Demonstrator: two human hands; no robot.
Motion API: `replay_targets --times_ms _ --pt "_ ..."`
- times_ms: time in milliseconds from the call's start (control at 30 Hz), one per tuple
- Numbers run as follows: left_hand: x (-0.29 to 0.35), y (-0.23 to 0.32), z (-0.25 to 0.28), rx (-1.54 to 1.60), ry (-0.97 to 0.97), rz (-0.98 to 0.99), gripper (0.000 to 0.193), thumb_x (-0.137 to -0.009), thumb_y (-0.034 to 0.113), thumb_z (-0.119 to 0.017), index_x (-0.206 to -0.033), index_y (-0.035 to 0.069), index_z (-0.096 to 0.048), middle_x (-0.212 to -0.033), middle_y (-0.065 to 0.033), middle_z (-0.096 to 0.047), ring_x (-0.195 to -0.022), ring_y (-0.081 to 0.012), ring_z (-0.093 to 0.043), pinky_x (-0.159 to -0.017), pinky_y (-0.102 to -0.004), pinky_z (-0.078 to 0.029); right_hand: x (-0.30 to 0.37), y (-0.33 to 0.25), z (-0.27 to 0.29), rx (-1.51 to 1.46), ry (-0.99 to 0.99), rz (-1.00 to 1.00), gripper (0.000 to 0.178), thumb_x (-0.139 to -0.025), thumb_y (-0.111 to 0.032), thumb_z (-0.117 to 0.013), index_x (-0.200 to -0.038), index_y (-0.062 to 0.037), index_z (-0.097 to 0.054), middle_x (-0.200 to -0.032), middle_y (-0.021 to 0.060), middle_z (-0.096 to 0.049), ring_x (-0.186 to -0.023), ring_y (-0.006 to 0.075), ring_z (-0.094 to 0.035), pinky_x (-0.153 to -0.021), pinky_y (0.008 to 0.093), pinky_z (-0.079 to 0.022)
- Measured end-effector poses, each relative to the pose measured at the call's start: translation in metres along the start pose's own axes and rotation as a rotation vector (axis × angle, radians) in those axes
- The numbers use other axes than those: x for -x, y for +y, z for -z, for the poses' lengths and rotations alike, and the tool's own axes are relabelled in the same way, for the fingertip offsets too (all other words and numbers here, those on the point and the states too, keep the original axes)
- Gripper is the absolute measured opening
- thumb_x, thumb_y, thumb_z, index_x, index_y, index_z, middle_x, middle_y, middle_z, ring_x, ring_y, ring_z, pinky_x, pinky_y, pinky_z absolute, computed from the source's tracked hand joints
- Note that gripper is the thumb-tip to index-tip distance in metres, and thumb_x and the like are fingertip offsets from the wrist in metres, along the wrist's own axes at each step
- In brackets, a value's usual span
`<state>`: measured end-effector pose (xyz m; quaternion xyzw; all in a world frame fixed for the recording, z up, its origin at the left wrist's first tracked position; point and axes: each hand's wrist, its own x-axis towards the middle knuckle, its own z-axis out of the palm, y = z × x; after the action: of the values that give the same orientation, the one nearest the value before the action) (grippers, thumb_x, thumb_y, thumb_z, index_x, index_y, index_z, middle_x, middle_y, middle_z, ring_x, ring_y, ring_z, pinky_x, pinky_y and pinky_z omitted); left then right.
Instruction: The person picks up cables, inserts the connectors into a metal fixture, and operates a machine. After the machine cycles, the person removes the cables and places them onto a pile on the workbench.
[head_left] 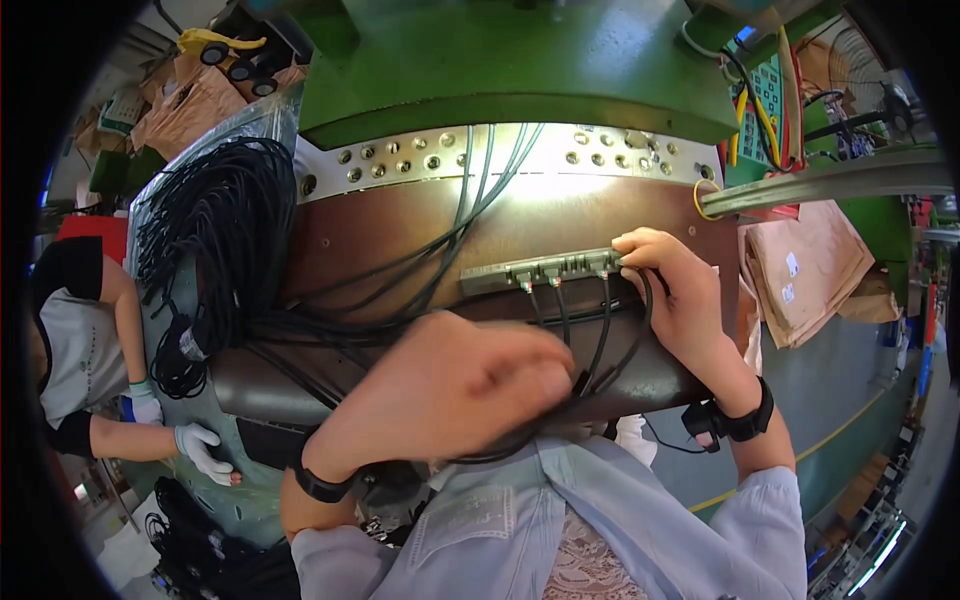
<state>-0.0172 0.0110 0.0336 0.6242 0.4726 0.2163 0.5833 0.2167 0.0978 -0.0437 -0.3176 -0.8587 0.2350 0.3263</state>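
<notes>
Pale blue cloth of the wearer's shirt [650, 500] lies nearest, below the left hand [470, 385], which is smeared by motion blur above the front edge of the brown bench [370, 235]. Its fingers are curled, but I cannot tell whether they grip a cable or nothing. Just beyond, black cables [603, 325] rise to small plugs seated along the front of a dark slotted bar [490, 280], which rests on the bench in front of the wearer. The right hand [680, 290] has its fingers pinched around the bar's right end; a black cable runs down from beneath them, and whether they press a plug there as well is hidden. The likeliest trouble is a tug: if the left hand snags the loose strands passing under it, a plug could be pulled askew or out of its slot. Uneven pressure on one end might also swing the bar, as only the right hand is seen steadying it. To the left, a heap of black cables [225, 215] trails strands across the bench, and these could tangle with the connected ones. Farther back, thin grey leads cross a perforated metal plate [325, 165] below a green machine housing [520, 75].
</notes>
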Motion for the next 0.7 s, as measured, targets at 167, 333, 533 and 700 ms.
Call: replay_targets --times_ms 167,333,533,700 --pt "-0.023 -0.045 -0.006 -0.795 0.608 -0.287 0.013 -0.078 0.017 -0.059 -0.087 0.008 -0.055 -0.073 -0.0038 -0.053 -0.064 -0.0177 -0.054 -0.050 -0.0274 -0.043 -0.003 -0.002 0.007 -0.061 -0.149 -0.120 0.020 -0.073 0.013 -0.057 -0.088 0.0009 -0.053 -0.094 0.0125 -0.062 -0.081 0.0247 -0.062 -0.070 0.0304 -0.050" --pt "-0.037 -0.059 -0.001 -0.988 0.573 -0.402 0.013 -0.073 0.015 -0.061 -0.077 0.010 -0.049 -0.067 -0.0038 -0.042 -0.065 -0.0165 -0.050 -0.050 -0.0283 -0.042 -0.024 -0.022 0.014 0.237 -0.345 -0.183 0.017 -0.075 0.012 -0.055 -0.088 0.0009 -0.052 -0.089 0.0124 -0.060 -0.076 0.0252 -0.060 -0.071 0.0294 -0.049" --pt "-0.034 -0.059 0.013 -0.949 0.492 -0.460 0.014 -0.074 0.015 -0.062 -0.084 0.009 -0.054 -0.069 -0.0036 -0.047 -0.065 -0.0161 -0.051 -0.051 -0.0280 -0.043 -0.043 0.012 0.027 -0.126 -0.502 -0.154 0.009 -0.080 0.002 -0.056 -0.089 -0.0004 -0.054 -0.083 0.0055 -0.059 -0.070 0.0161 -0.057 -0.066 0.0260 -0.046" --pt "-0.048 -0.051 0.061 -0.312 0.711 0.137 0.026 -0.086 0.020 -0.057 -0.106 0.005 -0.058 -0.097 -0.0079 -0.063 -0.084 -0.0169 -0.060 -0.071 -0.0277 -0.047 -0.081 0.025 0.010 -0.513 -0.481 -0.453 0.008 -0.086 -0.010 -0.057 -0.089 -0.0029 -0.057 -0.075 0.0006 -0.057 -0.062 0.0071 -0.052 -0.058 0.0219 -0.044"
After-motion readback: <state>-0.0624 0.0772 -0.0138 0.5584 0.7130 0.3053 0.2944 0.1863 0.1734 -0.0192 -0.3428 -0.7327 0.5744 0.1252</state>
